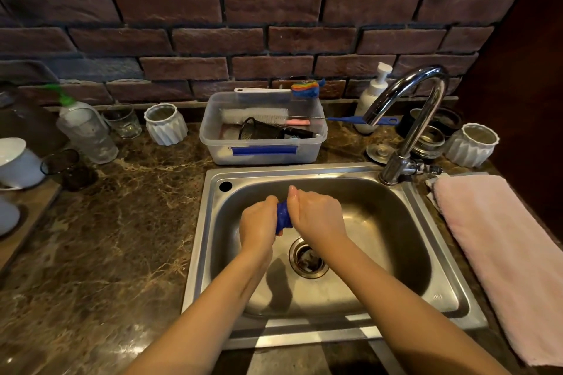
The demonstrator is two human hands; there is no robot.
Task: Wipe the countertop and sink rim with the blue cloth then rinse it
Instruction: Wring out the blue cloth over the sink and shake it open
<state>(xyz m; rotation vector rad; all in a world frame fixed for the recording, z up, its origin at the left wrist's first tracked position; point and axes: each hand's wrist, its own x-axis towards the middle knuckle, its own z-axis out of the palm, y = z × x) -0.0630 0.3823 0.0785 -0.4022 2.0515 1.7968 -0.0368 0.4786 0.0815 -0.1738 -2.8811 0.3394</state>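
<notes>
Over the steel sink (pixel 438 240), my left hand (pixel 257 222) and my right hand (pixel 316 216) both grip the blue cloth (pixel 283 216), bunched into a tight roll between them. Only a short strip of the cloth shows between the fists; the rest is hidden inside them. The hands hover just above and left of the drain (pixel 308 259). The chrome faucet (pixel 408 119) arches at the sink's back right corner, and no water stream is visible. The brown marble countertop (pixel 115 246) lies to the left.
A pink towel (pixel 505 259) lies right of the sink. Behind the sink stands a clear plastic tub (pixel 262 146) with brushes and a strainer. A soap pump bottle (pixel 373 94), white ribbed cups (pixel 166 123), glasses and a plastic bottle (pixel 86 131) line the brick wall.
</notes>
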